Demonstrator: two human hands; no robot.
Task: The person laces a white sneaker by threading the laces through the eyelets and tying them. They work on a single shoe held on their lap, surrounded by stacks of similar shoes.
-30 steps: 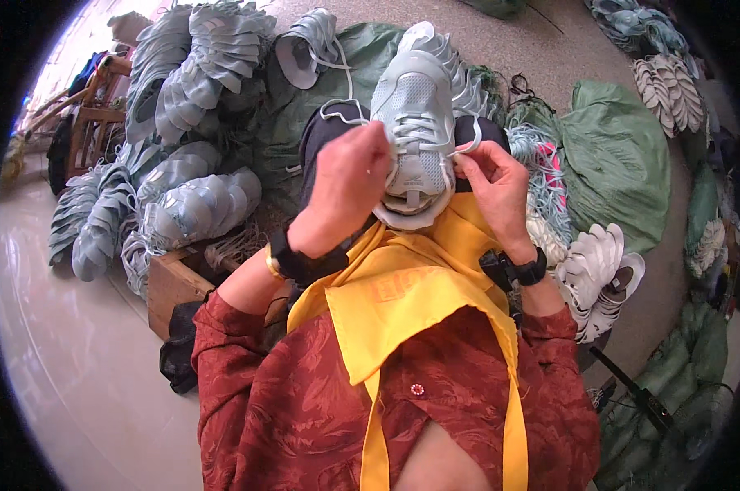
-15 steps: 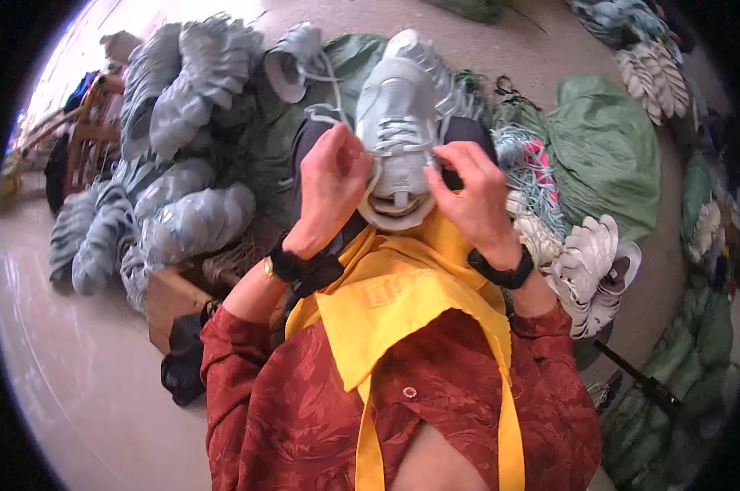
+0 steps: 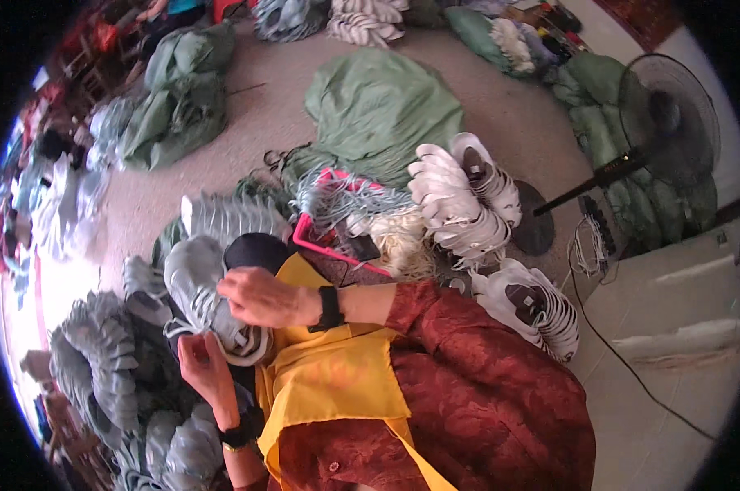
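A pale grey-blue lace-up sneaker [image 3: 188, 274] rests across my knees, its heel end toward me and its laces [image 3: 210, 311] threaded through the upper. At the near left side of the shoe, my left hand [image 3: 206, 368] is closed in a pinch at a shoelace. My right hand [image 3: 259, 296] lies over the shoe's right side, fingers curled and pinched together at the lacing; the lace between them is mostly hidden by the hand. A yellow apron [image 3: 329, 376] covers my lap beneath my right wrist.
A pink-edged basket [image 3: 304, 237] of light blue and cream laces [image 3: 398, 245] sits beyond my right arm. Stacked white shoes [image 3: 460, 204] stand beside it, near a floor fan [image 3: 664, 114] and its cable. Grey-blue shoe uppers [image 3: 100, 360] are piled left; a green sack [image 3: 382, 106] lies ahead.
The view has swung to the right, bringing the fan and more floor into sight. Both hands stay at the shoe, my left now lower beside it and my right across its side.
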